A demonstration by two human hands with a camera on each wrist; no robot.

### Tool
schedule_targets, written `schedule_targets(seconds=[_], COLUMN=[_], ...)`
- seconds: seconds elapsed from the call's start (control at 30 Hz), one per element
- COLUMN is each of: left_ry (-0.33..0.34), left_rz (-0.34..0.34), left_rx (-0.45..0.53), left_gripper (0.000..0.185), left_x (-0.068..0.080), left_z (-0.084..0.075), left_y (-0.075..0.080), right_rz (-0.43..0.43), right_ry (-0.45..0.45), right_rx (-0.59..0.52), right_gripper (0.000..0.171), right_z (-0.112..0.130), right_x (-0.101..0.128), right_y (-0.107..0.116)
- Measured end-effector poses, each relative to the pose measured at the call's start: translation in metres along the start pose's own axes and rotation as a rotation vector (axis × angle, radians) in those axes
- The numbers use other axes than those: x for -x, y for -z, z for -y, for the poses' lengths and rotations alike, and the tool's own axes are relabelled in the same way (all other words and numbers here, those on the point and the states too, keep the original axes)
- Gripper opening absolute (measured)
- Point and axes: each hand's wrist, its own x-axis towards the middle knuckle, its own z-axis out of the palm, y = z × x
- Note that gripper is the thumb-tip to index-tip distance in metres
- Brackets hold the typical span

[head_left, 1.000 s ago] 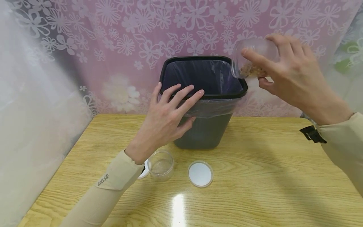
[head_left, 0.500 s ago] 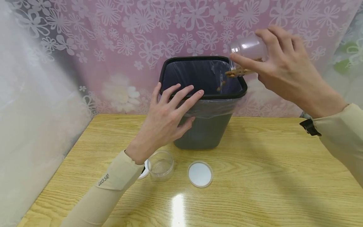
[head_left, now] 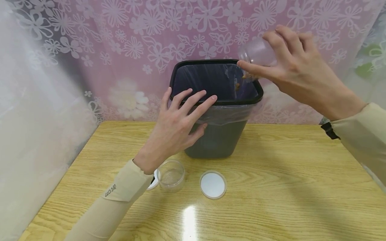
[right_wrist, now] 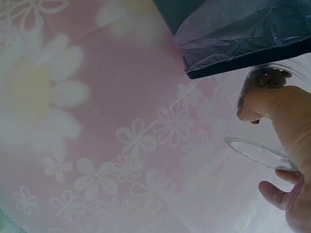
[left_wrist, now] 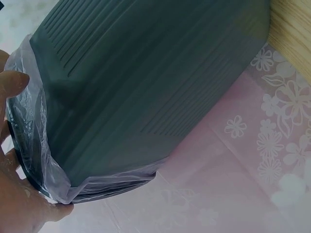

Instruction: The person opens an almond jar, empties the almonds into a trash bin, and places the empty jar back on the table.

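Note:
My right hand grips a clear plastic jar tipped over the right side of a dark trash bin, its mouth angled down to the left. Small brown pieces, perhaps nuts, gather at the jar's mouth, and some drop into the bin. In the right wrist view, brown pieces show through the jar wall by the thumb. My left hand holds the bin's near rim, fingers spread over it and thumb outside against the plastic liner.
On the wooden table, in front of the bin, stand a clear round tub and a white disc lid with a clear rim. Another white lid is partly hidden by my left wrist. A pink floral curtain hangs behind.
The jar has tilted further mouth-down and moved slightly left over the bin. Brown pieces have slid to its mouth and fallen out. My left hand has stayed on the rim.

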Motion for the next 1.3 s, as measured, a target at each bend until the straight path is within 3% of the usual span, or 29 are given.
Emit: schedule_targets(seconds=[0.27,0.5,0.73,0.93,1.13,1.3], left_ry=[0.002,0.001,0.0,-0.007,0.001,-0.001], left_rz=[0.003,-0.008,-0.009,-0.01,-0.009,-0.003], left_rx=[0.0,0.009,0.007,0.001,0.016,0.016], left_gripper=[0.069,0.068,0.067,0.068,0.067,0.068], left_x=[0.0,-0.001,0.0,0.0,0.0,0.0], left_z=[0.0,0.0,0.0,0.0,0.0,0.001], left_y=[0.0,-0.001,-0.001,-0.001,-0.001,0.0], right_rz=[0.021,-0.092,-0.047,-0.026,-0.004,0.011], right_ry=[0.065,0.099,0.105,0.184,0.123,0.078], right_rx=[0.044,0.071,0.099,0.142,0.052,-0.015], right_gripper=[0.105,0.077,0.094,0.1,0.097,0.111], right_z=[-0.006,-0.001,-0.007,0.002,-0.002,0.001], right_x=[-0.007,-0.016,-0.02,-0.023,-0.022,-0.02], right_y=[-0.004,-0.011,-0.015,-0.011,-0.004,0.004])
